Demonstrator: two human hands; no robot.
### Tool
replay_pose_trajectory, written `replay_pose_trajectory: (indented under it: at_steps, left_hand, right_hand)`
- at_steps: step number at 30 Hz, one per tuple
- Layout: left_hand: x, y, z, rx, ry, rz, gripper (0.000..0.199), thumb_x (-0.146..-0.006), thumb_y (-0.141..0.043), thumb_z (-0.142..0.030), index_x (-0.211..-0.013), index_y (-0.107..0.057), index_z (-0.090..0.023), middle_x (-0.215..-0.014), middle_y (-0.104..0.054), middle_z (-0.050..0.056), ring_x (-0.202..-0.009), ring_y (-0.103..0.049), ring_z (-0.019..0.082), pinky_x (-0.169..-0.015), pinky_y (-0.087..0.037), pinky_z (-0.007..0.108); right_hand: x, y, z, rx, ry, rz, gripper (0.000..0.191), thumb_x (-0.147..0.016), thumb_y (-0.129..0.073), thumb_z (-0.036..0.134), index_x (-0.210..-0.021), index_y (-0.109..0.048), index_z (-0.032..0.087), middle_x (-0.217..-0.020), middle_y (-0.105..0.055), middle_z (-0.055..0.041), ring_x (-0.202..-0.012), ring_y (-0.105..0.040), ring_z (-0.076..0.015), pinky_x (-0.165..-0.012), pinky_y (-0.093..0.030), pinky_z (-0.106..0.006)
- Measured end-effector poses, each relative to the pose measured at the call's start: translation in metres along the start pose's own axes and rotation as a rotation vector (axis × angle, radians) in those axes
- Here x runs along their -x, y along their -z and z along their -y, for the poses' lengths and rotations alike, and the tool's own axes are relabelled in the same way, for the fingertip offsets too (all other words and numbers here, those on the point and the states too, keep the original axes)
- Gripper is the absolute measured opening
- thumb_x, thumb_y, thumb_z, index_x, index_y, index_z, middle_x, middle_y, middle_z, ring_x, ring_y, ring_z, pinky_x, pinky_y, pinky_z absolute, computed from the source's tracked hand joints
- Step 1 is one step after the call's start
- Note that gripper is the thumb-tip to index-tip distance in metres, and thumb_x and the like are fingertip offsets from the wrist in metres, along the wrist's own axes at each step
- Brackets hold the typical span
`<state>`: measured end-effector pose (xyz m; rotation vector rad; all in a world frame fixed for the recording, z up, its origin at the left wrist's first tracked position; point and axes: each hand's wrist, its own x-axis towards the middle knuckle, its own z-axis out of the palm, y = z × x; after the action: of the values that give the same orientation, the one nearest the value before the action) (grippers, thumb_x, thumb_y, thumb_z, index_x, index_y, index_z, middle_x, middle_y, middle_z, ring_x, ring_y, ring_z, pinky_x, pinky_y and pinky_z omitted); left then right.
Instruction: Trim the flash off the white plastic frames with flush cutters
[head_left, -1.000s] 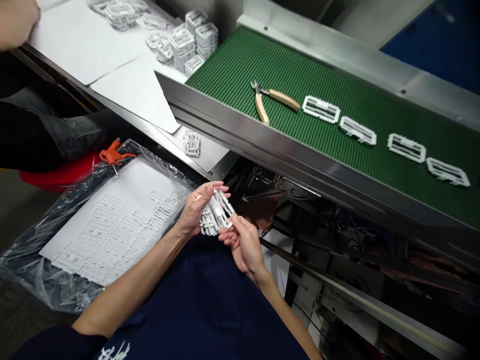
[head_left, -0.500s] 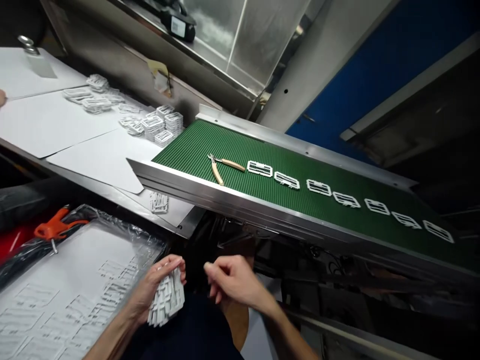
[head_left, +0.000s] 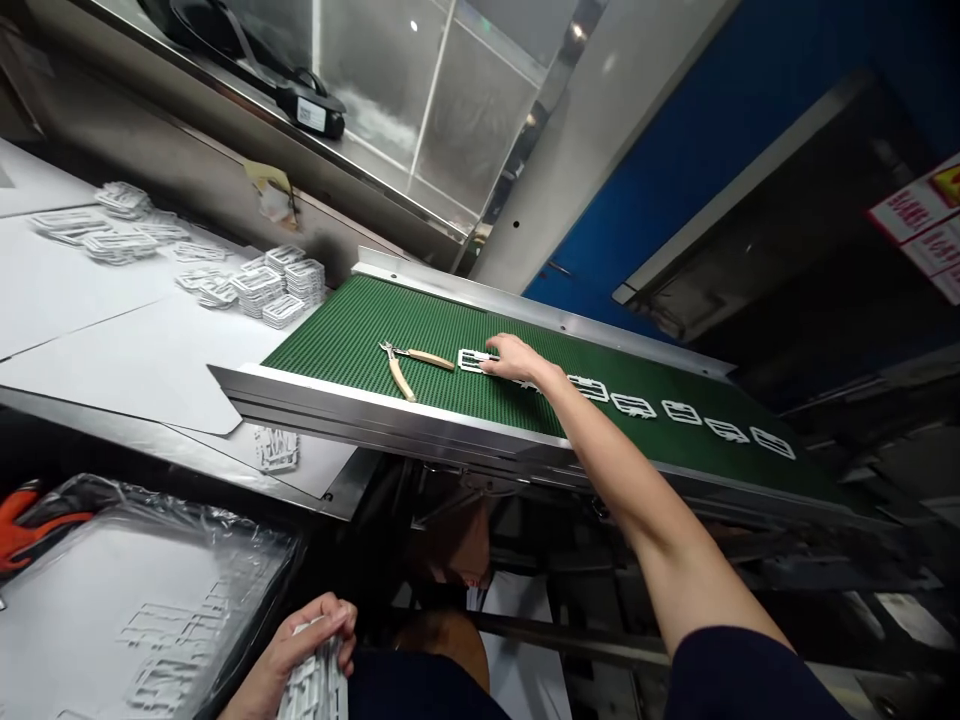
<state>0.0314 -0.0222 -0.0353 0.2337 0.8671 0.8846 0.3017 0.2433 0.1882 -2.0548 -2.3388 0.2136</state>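
Observation:
My left hand (head_left: 304,640) is wrapped round a stack of white plastic frames (head_left: 319,685) at the bottom, low in front of me. Over the green ribbed conveyor belt (head_left: 360,310), my right hand (head_left: 514,360) has its thumb and fingertips at the right end of a flat white frame (head_left: 470,360), the leftmost in a row. Under this hand another frame is partly covered. Several more frames (head_left: 632,405) lie in line to the right. Cutting pliers with tan handles (head_left: 403,380) rest open on the belt, left of the row.
Piles of white frames (head_left: 259,285) stand on the paper-covered table (head_left: 97,340) at the left. At lower left is a plastic-lined box (head_left: 150,550) with frames, beside an orange tool (head_left: 30,525). A metal rail (head_left: 420,420) edges the belt.
My right hand has moved up and forward from near my lap to the leftmost frame on the belt. My left hand still holds its stack. The view has shifted to the right.

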Motion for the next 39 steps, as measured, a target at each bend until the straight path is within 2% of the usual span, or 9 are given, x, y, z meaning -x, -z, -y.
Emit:
replay_pose_trajectory:
  at_steps: [5, 9, 13, 18, 22, 25, 30, 34, 39]
  left_hand:
    - [0.006, -0.002, -0.026, 0.044, -0.018, -0.020, 0.031, -0.062, -0.080, -0.040, -0.061, -0.061, -0.016, -0.070, -0.056, 0.002, -0.052, -0.047, 0.012, -0.051, -0.047, 0.024]
    - [0.008, -0.004, -0.051, 0.013, 0.050, 0.097, 0.023, -0.072, -0.074, -0.037, -0.069, -0.064, -0.016, -0.060, -0.055, 0.002, -0.055, -0.051, 0.013, -0.057, -0.047, 0.023]
    - [0.005, -0.012, -0.065, -0.004, 0.059, 0.139, 0.020, -0.074, -0.074, -0.032, -0.069, -0.064, -0.015, -0.066, -0.058, 0.002, -0.058, -0.053, 0.012, -0.062, -0.048, 0.024]
    - [0.001, -0.021, -0.065, 0.022, 0.016, 0.148, 0.023, -0.073, -0.074, -0.029, -0.064, -0.060, -0.014, -0.066, -0.057, 0.002, -0.058, -0.054, 0.012, -0.061, -0.049, 0.024]
    - [0.006, -0.025, -0.067, -0.011, -0.034, 0.150, 0.018, -0.076, -0.071, -0.030, -0.071, -0.062, -0.015, -0.064, -0.058, 0.002, -0.056, -0.055, 0.013, -0.056, -0.047, 0.023]
    - [0.018, -0.029, -0.076, -0.094, -0.069, 0.127, 0.021, -0.078, -0.069, -0.035, -0.085, -0.066, -0.015, -0.065, -0.059, 0.004, -0.059, -0.058, 0.015, -0.055, -0.047, 0.023]
    - [0.032, -0.031, -0.090, -0.305, -0.224, 0.121, 0.024, -0.081, -0.065, -0.039, -0.081, -0.068, -0.015, -0.071, -0.058, 0.004, -0.065, -0.056, 0.016, -0.058, -0.045, 0.023]
    - [0.027, -0.027, -0.086, -0.541, -0.302, 0.054, 0.026, -0.083, -0.064, -0.034, -0.065, -0.065, -0.015, -0.080, -0.060, 0.004, -0.073, -0.054, 0.015, -0.067, -0.043, 0.024]
    - [0.014, -0.025, -0.073, -0.590, -0.275, 0.040, 0.022, -0.079, -0.068, -0.032, -0.065, -0.066, -0.016, -0.079, -0.061, 0.003, -0.070, -0.053, 0.015, -0.063, -0.041, 0.024]
  right_hand:
    - [-0.006, -0.002, -0.005, 0.024, 0.019, 0.028, 0.019, -0.077, -0.058, 0.025, -0.092, -0.060, 0.013, -0.083, -0.065, -0.0075, -0.079, -0.057, -0.0183, -0.071, -0.041, -0.028]
    - [-0.004, -0.002, -0.006, 0.012, 0.022, 0.019, 0.031, -0.076, -0.062, 0.033, -0.100, -0.057, 0.016, -0.097, -0.063, -0.0077, -0.085, -0.056, -0.0176, -0.075, -0.039, -0.028]
    - [-0.002, -0.008, -0.007, -0.002, -0.011, 0.064, 0.040, -0.065, -0.073, 0.041, -0.091, -0.057, 0.015, -0.077, -0.062, -0.0040, -0.065, -0.053, -0.0160, -0.061, -0.038, -0.027]
    - [-0.005, -0.004, -0.002, -0.058, 0.019, -0.164, 0.014, -0.078, -0.059, 0.026, -0.086, -0.057, 0.014, -0.079, -0.062, -0.0051, -0.073, -0.056, -0.0177, -0.065, -0.039, -0.028]
    - [0.030, 0.014, 0.039, -0.634, 0.127, -0.425, 0.020, -0.085, -0.054, 0.035, -0.091, -0.056, 0.016, -0.073, -0.062, -0.0037, -0.061, -0.060, -0.0141, -0.055, -0.044, -0.026]
    - [0.095, 0.000, 0.087, -0.919, 0.221, -0.108, 0.020, -0.084, -0.057, 0.039, -0.088, -0.057, 0.020, -0.061, -0.059, 0.0020, -0.042, -0.053, -0.0089, -0.039, -0.039, -0.019]
    - [0.183, -0.091, 0.132, -1.172, 0.025, 0.634, 0.026, -0.086, -0.053, 0.044, -0.093, -0.055, 0.019, -0.061, -0.059, 0.0036, -0.038, -0.053, -0.0094, -0.032, -0.038, -0.018]
    - [0.199, -0.149, 0.123, -1.389, -0.092, 0.719, 0.031, -0.089, -0.048, 0.046, -0.099, -0.052, 0.018, -0.061, -0.061, 0.0034, -0.037, -0.053, -0.0072, -0.034, -0.036, -0.015]
    - [0.204, -0.164, 0.105, -1.502, -0.210, 0.749, 0.048, -0.088, -0.045, 0.054, -0.112, -0.054, 0.013, -0.066, -0.067, -0.0032, -0.043, -0.061, -0.0111, -0.039, -0.043, -0.017]
